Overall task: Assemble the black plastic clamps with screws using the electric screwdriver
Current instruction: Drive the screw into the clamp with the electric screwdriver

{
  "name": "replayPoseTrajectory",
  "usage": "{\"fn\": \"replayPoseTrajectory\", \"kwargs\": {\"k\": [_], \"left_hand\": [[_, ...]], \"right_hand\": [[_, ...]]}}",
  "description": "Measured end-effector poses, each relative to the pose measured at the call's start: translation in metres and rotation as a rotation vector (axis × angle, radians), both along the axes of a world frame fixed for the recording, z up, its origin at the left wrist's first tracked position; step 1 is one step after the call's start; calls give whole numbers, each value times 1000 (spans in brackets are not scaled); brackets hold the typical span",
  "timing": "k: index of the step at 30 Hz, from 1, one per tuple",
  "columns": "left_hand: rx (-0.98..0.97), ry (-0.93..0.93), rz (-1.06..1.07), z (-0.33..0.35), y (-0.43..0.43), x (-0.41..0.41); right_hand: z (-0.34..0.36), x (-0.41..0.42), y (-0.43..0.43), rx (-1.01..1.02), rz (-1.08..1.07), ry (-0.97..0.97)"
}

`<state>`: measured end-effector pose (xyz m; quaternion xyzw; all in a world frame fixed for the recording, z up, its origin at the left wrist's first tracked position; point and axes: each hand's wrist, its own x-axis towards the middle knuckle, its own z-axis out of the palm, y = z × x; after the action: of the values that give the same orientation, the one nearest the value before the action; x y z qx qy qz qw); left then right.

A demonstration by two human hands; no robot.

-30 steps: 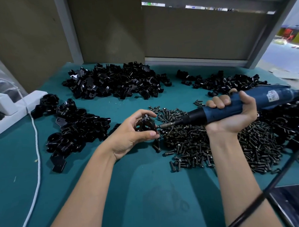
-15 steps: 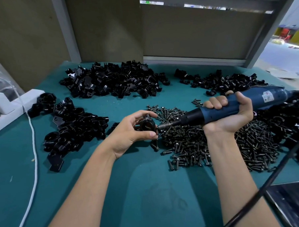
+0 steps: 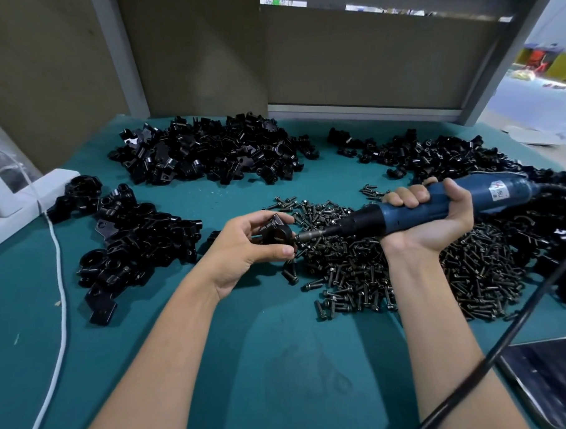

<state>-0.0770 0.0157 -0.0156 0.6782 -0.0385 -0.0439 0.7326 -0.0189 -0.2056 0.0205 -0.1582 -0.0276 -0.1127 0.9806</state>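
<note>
My left hand [image 3: 244,248] pinches a black plastic clamp [image 3: 277,234] above the teal table, thumb below and fingers over it. My right hand [image 3: 434,217] grips the blue electric screwdriver [image 3: 437,207], held almost level and pointing left. Its metal bit [image 3: 311,235] touches the right side of the clamp. A wide heap of dark screws [image 3: 391,268] lies under and around the tool.
Piles of black clamp parts lie at the back [image 3: 207,152], at the left [image 3: 137,240] and at the right [image 3: 460,154]. A white power strip [image 3: 22,206] and white cord [image 3: 59,272] run down the left. The screwdriver's black cable [image 3: 507,340] crosses a dark object [image 3: 554,377] at the lower right.
Both hands and the tool hold the same pose, bit against the clamp. Only the view has shifted slightly.
</note>
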Motion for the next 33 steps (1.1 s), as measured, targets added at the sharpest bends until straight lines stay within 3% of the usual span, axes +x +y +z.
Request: {"fn": "replayPoseTrajectory", "kwargs": {"k": [33], "left_hand": [[10, 28, -31, 1, 0, -2]], "right_hand": [[-3, -3, 5, -94, 16, 1]]}}
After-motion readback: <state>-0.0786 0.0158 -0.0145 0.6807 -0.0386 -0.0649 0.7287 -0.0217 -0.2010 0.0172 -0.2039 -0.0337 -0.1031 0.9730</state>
